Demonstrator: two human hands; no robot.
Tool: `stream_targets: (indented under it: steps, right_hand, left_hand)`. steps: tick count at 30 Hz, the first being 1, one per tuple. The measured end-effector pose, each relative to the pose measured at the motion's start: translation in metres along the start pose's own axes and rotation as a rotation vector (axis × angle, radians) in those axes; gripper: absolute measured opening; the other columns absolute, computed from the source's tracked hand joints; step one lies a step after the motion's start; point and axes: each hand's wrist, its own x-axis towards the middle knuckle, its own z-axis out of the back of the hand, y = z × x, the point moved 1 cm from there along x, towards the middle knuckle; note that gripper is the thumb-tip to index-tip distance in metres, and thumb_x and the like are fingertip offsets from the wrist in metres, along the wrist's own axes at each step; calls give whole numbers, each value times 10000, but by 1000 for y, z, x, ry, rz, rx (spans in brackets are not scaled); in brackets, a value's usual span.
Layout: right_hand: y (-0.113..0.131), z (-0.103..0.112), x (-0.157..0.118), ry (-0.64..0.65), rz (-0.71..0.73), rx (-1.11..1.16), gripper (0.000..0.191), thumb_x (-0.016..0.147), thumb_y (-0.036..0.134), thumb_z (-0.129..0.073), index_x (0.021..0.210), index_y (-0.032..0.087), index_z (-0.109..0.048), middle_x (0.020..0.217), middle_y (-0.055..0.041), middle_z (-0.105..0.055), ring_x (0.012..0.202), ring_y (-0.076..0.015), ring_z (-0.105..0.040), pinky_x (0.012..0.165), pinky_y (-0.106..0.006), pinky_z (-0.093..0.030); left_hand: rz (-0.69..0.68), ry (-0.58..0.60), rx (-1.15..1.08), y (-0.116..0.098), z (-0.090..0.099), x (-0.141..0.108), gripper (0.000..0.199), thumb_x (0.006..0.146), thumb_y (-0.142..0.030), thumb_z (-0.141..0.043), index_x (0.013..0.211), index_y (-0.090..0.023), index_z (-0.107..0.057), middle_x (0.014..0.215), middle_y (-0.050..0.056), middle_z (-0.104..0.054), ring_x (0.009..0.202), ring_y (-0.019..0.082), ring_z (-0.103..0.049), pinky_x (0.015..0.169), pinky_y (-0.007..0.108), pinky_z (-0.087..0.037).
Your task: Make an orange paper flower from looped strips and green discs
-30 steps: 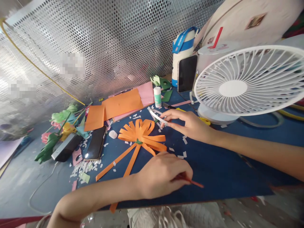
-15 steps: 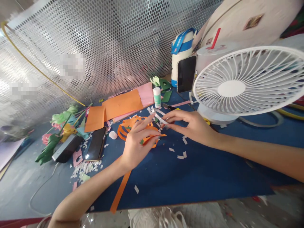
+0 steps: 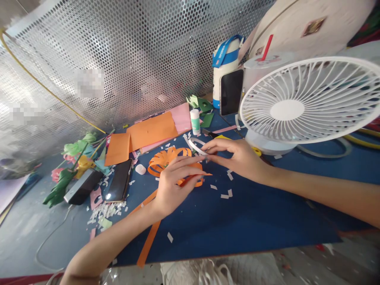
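My left hand point(image 3: 175, 184) pinches the end of an orange paper strip point(image 3: 149, 243), whose tip sticks out past the thumb. Its outstretched index finger reaches to the fingertips of my right hand. A thin white ring, looking like a roll of tape point(image 3: 194, 145), sits in the closed fingers of my right hand point(image 3: 242, 160). Behind and partly under my left hand lies an orange looped paper shape point(image 3: 157, 162), its strips curved around a small green middle. The strip also runs under my left wrist and down to the table's front edge.
A glue stick point(image 3: 195, 122) stands behind the hands, its white cap point(image 3: 140, 169) lying apart. Orange sheets point(image 3: 152, 130), a phone point(image 3: 119, 180) and paper flowers point(image 3: 74, 162) lie left. A white fan point(image 3: 287, 110) and a bottle point(image 3: 218, 83) stand right. White scraps litter the blue table.
My left fingertips have moved slightly right and down, from the white ring to my right fingertips. The orange strip's tip has shifted right, and more strip shows left of my wrist.
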Motion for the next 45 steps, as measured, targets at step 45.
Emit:
stream_targets:
  steps: [45]
  right_hand:
    - [17, -22, -10, 63, -172, 389, 155, 873, 306, -592, 775, 202, -532, 733, 12, -563, 713, -148, -591, 690, -283, -466]
  left_hand:
    - [484, -306, -217, 10, -14, -5, 101, 731, -219, -766, 801, -165, -717, 806, 53, -756, 773, 199, -729, 715, 296, -617]
